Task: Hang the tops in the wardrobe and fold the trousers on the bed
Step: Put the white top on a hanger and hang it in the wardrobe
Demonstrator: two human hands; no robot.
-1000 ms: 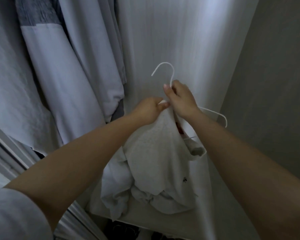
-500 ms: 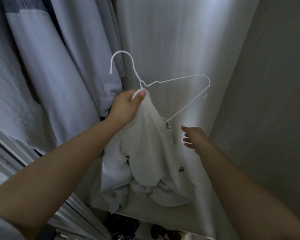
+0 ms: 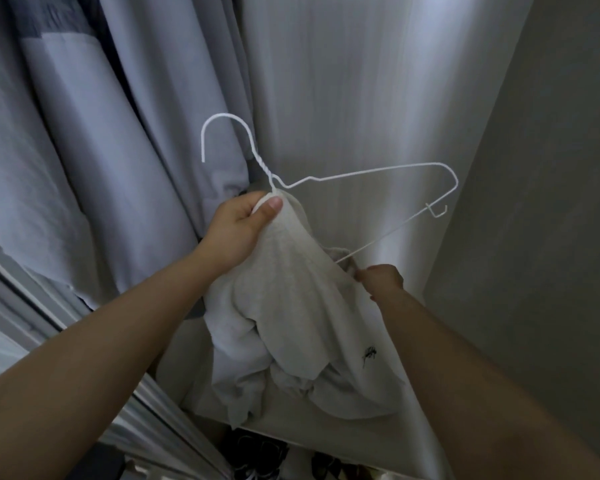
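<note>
Wardrobe interior: pale wood-grain back panel (image 3: 343,98) fills the top centre, plain grey side wall (image 3: 541,168) on your right. Hanging pale blue-grey garments (image 3: 101,150) crowd the left, so the free gap is in the middle, probably where this one goes. The rail is out of view.

Light grey knit top with a small dark embroidered mark (image 3: 291,313) hangs bunched in front of you, lower part crumpled against a pale shelf (image 3: 291,424) below. It is only half on the hanger: one shoulder is gathered up at the neck, the other side is not threaded.

Thin white wire hanger (image 3: 361,173) is tilted, hook up-left, its right arm bare and sticking out past the cloth.

Your left hand (image 3: 238,230) is clenched, fingers and thumb together, on the hanger's neck and the top's gathered shoulder, holding both up so the cloth hangs free. Your right hand (image 3: 381,280) is curled closed at the collar opening by the hanger's lower wire, apparently pinching fabric to pull it over the bare arm; the exact pinch is hidden.

Dark shoes (image 3: 257,455) sit on the floor below.
</note>
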